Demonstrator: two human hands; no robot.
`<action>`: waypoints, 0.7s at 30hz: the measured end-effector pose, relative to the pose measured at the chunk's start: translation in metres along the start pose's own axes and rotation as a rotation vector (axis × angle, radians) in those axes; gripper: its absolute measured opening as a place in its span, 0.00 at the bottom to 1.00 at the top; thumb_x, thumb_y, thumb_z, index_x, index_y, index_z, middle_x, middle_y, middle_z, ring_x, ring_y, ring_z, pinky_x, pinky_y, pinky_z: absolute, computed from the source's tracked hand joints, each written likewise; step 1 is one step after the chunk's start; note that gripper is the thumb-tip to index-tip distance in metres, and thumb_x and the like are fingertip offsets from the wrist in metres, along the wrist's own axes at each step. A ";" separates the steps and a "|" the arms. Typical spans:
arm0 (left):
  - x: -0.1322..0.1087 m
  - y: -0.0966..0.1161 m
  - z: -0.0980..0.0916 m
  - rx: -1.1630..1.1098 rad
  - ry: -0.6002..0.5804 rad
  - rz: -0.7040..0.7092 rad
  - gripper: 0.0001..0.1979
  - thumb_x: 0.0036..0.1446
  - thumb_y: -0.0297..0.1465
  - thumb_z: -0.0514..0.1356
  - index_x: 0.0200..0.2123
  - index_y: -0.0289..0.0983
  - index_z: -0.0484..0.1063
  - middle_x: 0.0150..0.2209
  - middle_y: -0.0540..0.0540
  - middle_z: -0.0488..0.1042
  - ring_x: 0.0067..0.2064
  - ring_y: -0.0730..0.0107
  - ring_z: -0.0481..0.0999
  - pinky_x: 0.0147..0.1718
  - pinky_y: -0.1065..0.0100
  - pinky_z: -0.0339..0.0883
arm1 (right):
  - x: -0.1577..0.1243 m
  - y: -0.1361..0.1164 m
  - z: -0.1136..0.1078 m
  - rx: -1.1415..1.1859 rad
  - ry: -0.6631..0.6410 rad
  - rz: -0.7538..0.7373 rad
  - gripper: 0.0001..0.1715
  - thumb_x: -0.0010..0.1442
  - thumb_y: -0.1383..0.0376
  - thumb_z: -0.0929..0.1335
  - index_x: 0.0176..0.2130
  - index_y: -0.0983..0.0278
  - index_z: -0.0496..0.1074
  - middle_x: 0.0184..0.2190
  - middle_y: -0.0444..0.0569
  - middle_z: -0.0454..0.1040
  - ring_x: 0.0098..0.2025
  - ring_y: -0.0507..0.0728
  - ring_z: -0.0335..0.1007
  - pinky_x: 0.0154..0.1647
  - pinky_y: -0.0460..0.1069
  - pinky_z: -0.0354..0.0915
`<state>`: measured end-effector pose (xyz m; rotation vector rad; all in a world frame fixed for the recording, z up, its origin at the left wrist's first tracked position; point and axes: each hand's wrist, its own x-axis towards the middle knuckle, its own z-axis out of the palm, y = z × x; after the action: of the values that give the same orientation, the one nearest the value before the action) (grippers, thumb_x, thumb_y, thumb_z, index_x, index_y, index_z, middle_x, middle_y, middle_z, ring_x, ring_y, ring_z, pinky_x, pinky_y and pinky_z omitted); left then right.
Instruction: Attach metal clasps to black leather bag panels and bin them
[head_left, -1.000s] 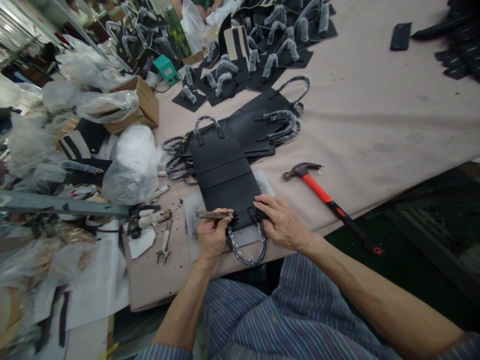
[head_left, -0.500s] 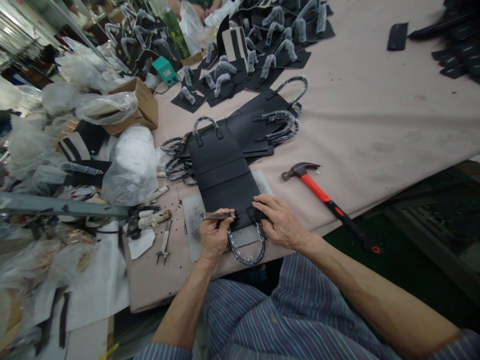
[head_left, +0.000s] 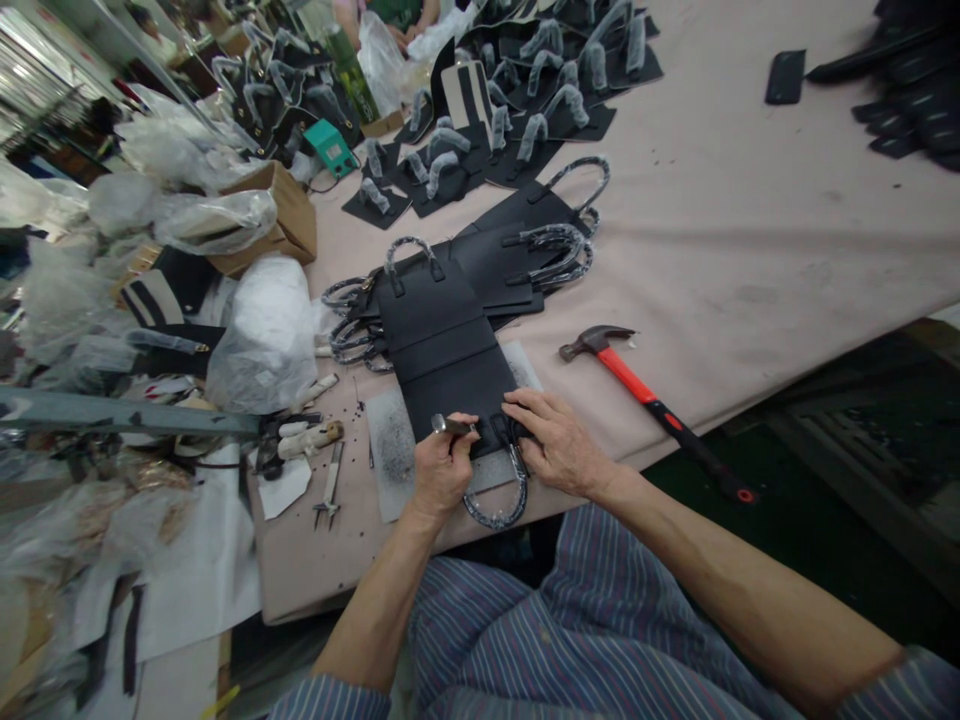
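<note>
My left hand (head_left: 442,468) is closed round a short metal rod tool, like a punch (head_left: 450,426), whose round end points up and left. It is just above the near end of a black bag panel (head_left: 454,345). On the panel's near right corner, my right hand (head_left: 559,445) grips the base of a plastic-wrapped handle (head_left: 496,518), its fingertips pressing on the black tab. The handle loops toward my body. A second wrapped handle (head_left: 411,245) stands at the panel's far end. Under the near end lies a speckled pale board (head_left: 390,450).
A claw hammer (head_left: 652,405) with a red and black grip lies to the right, past the table edge. More black panels (head_left: 495,260) lie behind. Wing dividers (head_left: 328,490), plastic bags (head_left: 262,330) and a cardboard box (head_left: 289,215) are on the left.
My left hand has moved slightly right along the panel, and the tool has tilted, its round end now toward me. My right hand stays at the handle base.
</note>
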<state>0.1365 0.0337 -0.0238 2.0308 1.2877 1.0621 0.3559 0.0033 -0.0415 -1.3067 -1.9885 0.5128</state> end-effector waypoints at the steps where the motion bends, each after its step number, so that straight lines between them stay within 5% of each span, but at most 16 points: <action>1: 0.001 0.002 0.000 0.023 -0.014 -0.005 0.07 0.63 0.26 0.59 0.42 0.39 0.77 0.41 0.46 0.83 0.44 0.66 0.83 0.48 0.65 0.76 | 0.000 0.001 0.000 -0.001 -0.003 0.000 0.31 0.58 0.72 0.64 0.60 0.67 0.69 0.63 0.60 0.66 0.65 0.67 0.60 0.66 0.67 0.61; 6: 0.006 0.009 0.001 0.019 -0.051 -0.015 0.07 0.62 0.26 0.59 0.41 0.39 0.76 0.38 0.47 0.82 0.37 0.68 0.82 0.40 0.69 0.75 | -0.002 0.007 -0.008 0.038 -0.047 -0.040 0.34 0.61 0.70 0.64 0.65 0.63 0.62 0.65 0.58 0.64 0.67 0.66 0.59 0.66 0.67 0.61; 8: 0.006 0.009 0.001 0.004 -0.066 -0.023 0.07 0.61 0.26 0.58 0.41 0.39 0.75 0.35 0.49 0.81 0.33 0.70 0.80 0.36 0.70 0.74 | -0.009 0.013 -0.021 -0.005 0.037 0.004 0.33 0.63 0.68 0.64 0.66 0.62 0.61 0.63 0.59 0.65 0.65 0.66 0.62 0.64 0.67 0.63; 11: 0.005 0.008 0.001 -0.015 -0.079 -0.055 0.07 0.61 0.25 0.58 0.40 0.39 0.75 0.32 0.50 0.79 0.30 0.71 0.78 0.35 0.71 0.73 | -0.028 0.028 -0.050 -0.283 0.224 0.231 0.26 0.64 0.65 0.64 0.60 0.66 0.65 0.57 0.62 0.69 0.60 0.69 0.65 0.61 0.66 0.64; 15: 0.003 0.004 0.001 -0.038 -0.087 -0.075 0.07 0.61 0.26 0.58 0.40 0.39 0.75 0.35 0.48 0.80 0.34 0.69 0.79 0.38 0.69 0.73 | -0.053 0.049 -0.088 -0.568 -0.001 0.544 0.17 0.63 0.61 0.64 0.47 0.69 0.71 0.42 0.63 0.71 0.46 0.70 0.70 0.46 0.62 0.68; 17: 0.002 0.002 0.002 -0.044 -0.087 -0.083 0.07 0.61 0.26 0.58 0.40 0.40 0.74 0.35 0.48 0.80 0.36 0.68 0.80 0.40 0.69 0.73 | -0.056 0.053 -0.099 -0.422 -0.077 0.711 0.10 0.61 0.63 0.65 0.41 0.66 0.70 0.35 0.57 0.70 0.39 0.66 0.70 0.39 0.58 0.68; 21: 0.001 -0.001 0.003 -0.066 -0.083 -0.085 0.06 0.61 0.25 0.58 0.39 0.40 0.73 0.37 0.48 0.81 0.38 0.66 0.81 0.41 0.69 0.73 | -0.045 0.040 -0.105 0.275 -0.150 1.018 0.02 0.55 0.65 0.66 0.33 0.61 0.66 0.26 0.46 0.65 0.27 0.56 0.64 0.28 0.50 0.65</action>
<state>0.1391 0.0351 -0.0260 1.9326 1.2681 0.9593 0.4693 -0.0253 -0.0107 -2.0706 -1.1508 1.3176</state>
